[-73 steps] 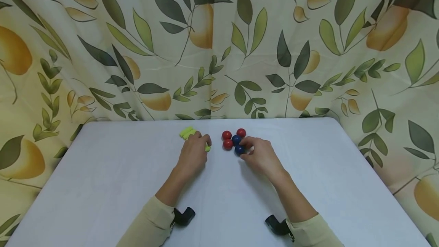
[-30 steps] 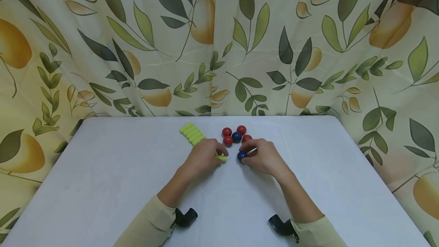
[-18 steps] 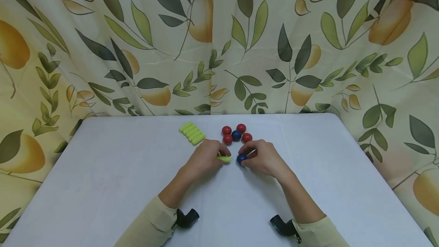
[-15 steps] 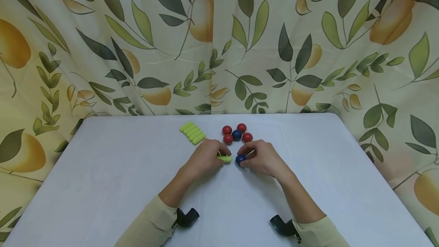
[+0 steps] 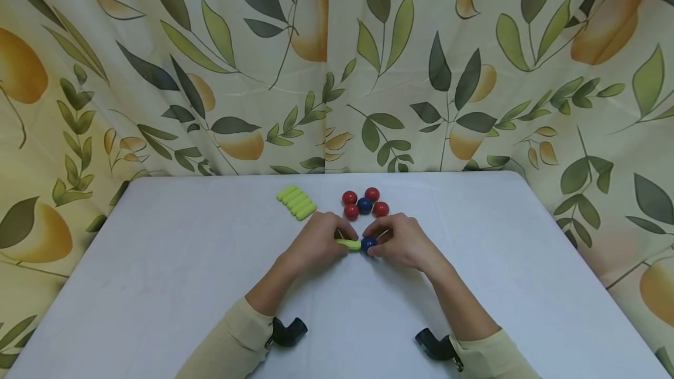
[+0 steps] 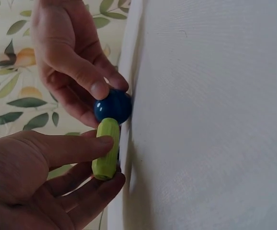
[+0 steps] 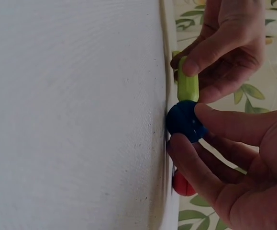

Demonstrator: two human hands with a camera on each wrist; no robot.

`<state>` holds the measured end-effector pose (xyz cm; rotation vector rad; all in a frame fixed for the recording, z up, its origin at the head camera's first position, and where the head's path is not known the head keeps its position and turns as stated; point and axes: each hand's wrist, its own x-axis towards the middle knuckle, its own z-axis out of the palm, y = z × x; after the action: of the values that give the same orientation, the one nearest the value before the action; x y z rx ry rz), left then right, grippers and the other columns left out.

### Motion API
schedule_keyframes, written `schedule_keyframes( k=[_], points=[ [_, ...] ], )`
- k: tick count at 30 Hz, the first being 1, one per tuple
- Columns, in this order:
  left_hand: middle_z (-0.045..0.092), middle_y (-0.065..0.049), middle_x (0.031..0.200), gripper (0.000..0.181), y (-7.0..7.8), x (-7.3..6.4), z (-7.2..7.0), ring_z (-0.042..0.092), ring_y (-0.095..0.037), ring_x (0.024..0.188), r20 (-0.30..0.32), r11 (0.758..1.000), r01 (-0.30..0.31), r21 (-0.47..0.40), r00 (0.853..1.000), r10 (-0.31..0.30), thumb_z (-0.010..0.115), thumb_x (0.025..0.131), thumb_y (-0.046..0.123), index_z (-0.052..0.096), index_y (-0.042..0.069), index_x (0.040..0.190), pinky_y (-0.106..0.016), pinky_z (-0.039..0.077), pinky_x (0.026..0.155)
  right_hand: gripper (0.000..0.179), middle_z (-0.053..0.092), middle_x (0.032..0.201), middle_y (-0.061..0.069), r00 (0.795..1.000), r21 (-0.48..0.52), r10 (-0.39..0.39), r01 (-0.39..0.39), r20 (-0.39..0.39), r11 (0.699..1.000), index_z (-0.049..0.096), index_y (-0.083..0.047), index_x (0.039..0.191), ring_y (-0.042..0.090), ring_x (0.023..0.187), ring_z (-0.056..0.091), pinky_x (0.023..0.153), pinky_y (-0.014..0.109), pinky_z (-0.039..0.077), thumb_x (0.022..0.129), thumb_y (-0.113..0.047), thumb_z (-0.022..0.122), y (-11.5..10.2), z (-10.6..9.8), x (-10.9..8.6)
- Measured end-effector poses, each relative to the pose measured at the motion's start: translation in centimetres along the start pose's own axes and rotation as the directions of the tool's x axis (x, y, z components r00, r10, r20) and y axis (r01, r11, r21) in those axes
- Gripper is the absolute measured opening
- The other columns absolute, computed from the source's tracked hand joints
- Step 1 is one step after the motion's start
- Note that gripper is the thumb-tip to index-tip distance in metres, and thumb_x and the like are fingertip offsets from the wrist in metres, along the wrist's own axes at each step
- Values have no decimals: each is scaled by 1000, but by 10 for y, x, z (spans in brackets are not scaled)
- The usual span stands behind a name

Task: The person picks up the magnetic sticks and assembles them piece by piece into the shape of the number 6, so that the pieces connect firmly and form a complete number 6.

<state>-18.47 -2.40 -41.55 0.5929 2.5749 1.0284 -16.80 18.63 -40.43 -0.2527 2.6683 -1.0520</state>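
My left hand (image 5: 316,243) pinches a yellow-green rod (image 6: 106,148) with faceted sides between thumb and fingers. A glossy dark blue ball (image 6: 113,106) is held by the thumb and fingertips of my right hand (image 5: 402,244). One end of the rod touches the ball, as both wrist views show. The two hands face each other low over the middle of the white table. Part of the rod is hidden behind the left thumb in the left wrist view.
Several yellow-green rods (image 5: 297,202) lie side by side at the back of the white table (image 5: 158,285). To their right, several red balls (image 5: 381,209) surround another blue ball (image 5: 364,206). A leaf-and-fruit patterned curtain (image 5: 337,116) hangs behind the table.
The left hand has carried a rod from the row toward the right, and the right hand has drawn a blue ball away from the cluster. Rod and ball, apart half a second ago, now touch.
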Motion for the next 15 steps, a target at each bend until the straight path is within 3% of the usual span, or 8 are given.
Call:
schedule_keyframes(
  k=[15],
  points=[
    [77, 4, 94, 22, -4, 1, 3, 66, -11, 89, -1, 999, -28, -31, 1000, 28, 80, 89, 4, 82, 13, 109, -29, 57, 86, 26, 75, 100, 6, 1000, 10, 20, -21, 16, 1000, 80, -10, 110, 20, 86, 66, 74, 31, 58, 85, -9, 85, 1, -2, 0]
  ],
)
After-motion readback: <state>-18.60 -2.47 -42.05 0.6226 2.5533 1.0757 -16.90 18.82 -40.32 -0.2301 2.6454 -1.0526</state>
